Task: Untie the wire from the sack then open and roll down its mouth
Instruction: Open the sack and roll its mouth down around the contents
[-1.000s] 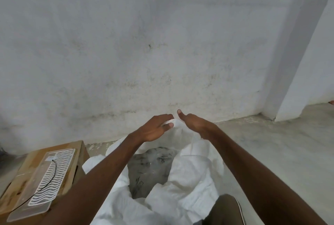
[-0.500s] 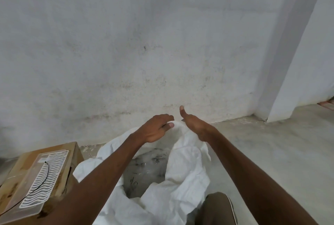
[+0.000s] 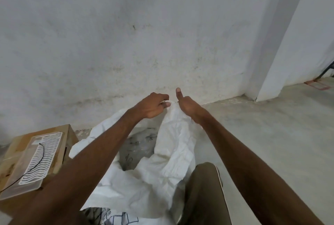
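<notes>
A white woven sack (image 3: 173, 154) stands on the floor in front of me with its mouth open. Inside it shows a clear plastic liner (image 3: 139, 145) with dark marks. My left hand (image 3: 153, 105) grips the far edge of the sack's mouth, fingers curled over the fabric. Right beside it, my right hand (image 3: 188, 105) holds the same far edge with its thumb pointing up. Both hands lift that edge toward the wall. No wire shows on the sack.
A cardboard box (image 3: 18, 145) stands at the left, with a clear plastic tray (image 3: 34, 161) and a thin black cable on top. My trouser leg (image 3: 204, 194) is at the bottom. A grey wall (image 3: 162, 44) rises just behind the sack. Concrete floor (image 3: 271, 134) stretches to the right.
Both hands have closed tighter on the sack's far edge and pulled it up and taut. The right thumb has risen. The view has shifted slightly.
</notes>
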Demonstrator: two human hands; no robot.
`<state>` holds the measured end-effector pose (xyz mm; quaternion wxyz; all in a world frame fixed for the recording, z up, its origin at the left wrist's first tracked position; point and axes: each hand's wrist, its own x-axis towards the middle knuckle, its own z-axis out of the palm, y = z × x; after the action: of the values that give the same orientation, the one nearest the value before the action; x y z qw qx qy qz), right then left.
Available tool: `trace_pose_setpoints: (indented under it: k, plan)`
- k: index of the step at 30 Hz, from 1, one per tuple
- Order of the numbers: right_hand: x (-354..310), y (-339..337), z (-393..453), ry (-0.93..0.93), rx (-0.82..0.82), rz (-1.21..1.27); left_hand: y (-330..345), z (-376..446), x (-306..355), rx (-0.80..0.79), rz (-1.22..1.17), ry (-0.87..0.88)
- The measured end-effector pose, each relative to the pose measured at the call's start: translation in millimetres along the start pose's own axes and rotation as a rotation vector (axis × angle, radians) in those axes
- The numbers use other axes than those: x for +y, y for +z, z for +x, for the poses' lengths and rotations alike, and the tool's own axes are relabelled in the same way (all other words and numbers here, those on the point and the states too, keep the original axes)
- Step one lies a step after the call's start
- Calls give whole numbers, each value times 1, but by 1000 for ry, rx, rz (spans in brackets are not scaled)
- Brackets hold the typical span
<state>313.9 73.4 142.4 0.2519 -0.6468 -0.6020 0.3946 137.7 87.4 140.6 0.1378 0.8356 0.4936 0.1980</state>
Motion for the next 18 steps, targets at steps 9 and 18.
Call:
trace_pose_setpoints:
  k: [9,18]
  plan:
    - [21,3,-2,132,92,436,-6,-18,22,16,-277,-207]
    - [-2,0,8,148,-6,960,20,-98,73,90,-266,-169]
